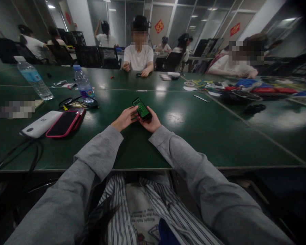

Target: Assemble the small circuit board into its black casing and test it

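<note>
Above the green table, both my hands are on a black phone-sized device (142, 109). Its upward face is green with small light marks; from here I cannot tell a lit screen from a circuit board. My right hand (152, 121) wraps round its lower right side, the palm beneath it. From the left, my left hand (126, 117) holds the near left edge, with a fingertip on the rim and other fingers partly hidden below. The device is tilted, its far end pointing up and left.
Left on the table (112, 154) lie a white power bank (42, 124), a pink-cased phone (62, 124) and cables, with water bottles (34, 78) (83, 83) behind. A pen (201, 98) and a pile of bags and cords (244, 88) lie right. People sit opposite.
</note>
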